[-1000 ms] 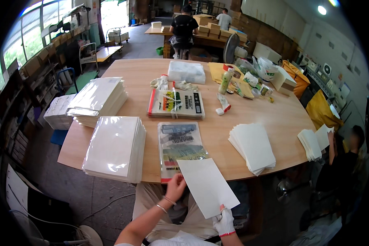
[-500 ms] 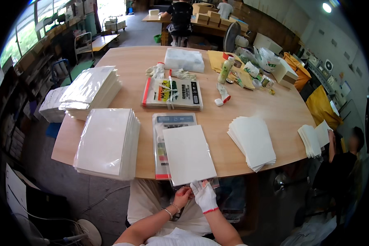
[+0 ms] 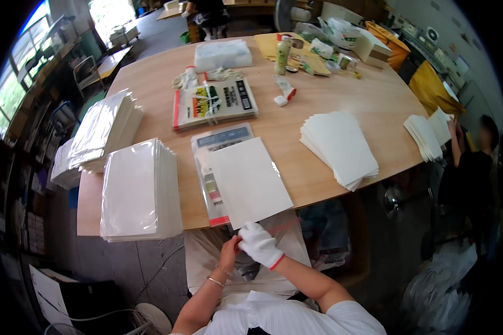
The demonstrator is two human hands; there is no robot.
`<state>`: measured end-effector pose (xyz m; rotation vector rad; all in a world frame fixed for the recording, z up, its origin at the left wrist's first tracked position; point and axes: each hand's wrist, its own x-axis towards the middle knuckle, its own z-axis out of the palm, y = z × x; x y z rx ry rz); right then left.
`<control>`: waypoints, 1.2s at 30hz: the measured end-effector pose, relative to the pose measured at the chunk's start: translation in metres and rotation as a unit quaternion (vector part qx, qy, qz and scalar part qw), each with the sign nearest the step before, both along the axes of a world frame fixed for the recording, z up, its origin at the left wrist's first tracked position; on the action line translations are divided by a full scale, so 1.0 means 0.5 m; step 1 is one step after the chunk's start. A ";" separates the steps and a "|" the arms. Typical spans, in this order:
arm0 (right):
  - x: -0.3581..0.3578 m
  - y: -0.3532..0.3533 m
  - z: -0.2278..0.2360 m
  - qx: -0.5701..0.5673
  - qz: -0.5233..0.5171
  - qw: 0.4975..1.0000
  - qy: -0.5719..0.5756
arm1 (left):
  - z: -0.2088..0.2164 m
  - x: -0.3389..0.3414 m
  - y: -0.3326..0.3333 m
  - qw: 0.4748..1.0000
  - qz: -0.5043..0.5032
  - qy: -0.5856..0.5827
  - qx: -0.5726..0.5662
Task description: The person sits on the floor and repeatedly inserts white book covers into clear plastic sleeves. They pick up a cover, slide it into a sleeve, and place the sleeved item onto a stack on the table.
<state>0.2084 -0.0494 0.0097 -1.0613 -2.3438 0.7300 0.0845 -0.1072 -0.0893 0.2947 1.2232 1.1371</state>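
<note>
Just below the table's near edge, over my lap, my two hands meet. My left hand (image 3: 229, 253), bare with a bracelet at the wrist, has its fingers curled closed against the other hand's fingertips. My right hand (image 3: 260, 244) wears a white glove with a red cuff, its fingers bent together; whatever they pinch is hidden. A blurred, reddish see-through strip (image 3: 285, 225) shows beside the glove. Above the hands, a white sheet in a clear sleeve (image 3: 251, 181) slightly overhangs the edge. It lies on a flat printed plastic bag (image 3: 203, 177) with a red end.
Sleeved white stacks (image 3: 131, 190) stand at left. A fanned pile of white sheets (image 3: 341, 148) lies at right. Farther back are a tied printed bundle (image 3: 215, 103), work gloves (image 3: 223, 74), a bottle (image 3: 282, 54) and a tube (image 3: 285, 87). Another person (image 3: 469, 162) handles paper at far right.
My view has shifted and turned. My gloved right hand has moved up and left over my left hand's fingertips, its fingers now bent. The reddish strip has come into sight.
</note>
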 end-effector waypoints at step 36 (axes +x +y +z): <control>0.190 0.116 -0.042 0.004 -0.286 0.948 -0.140 | 0.109 -0.093 0.053 0.764 -0.098 0.625 0.128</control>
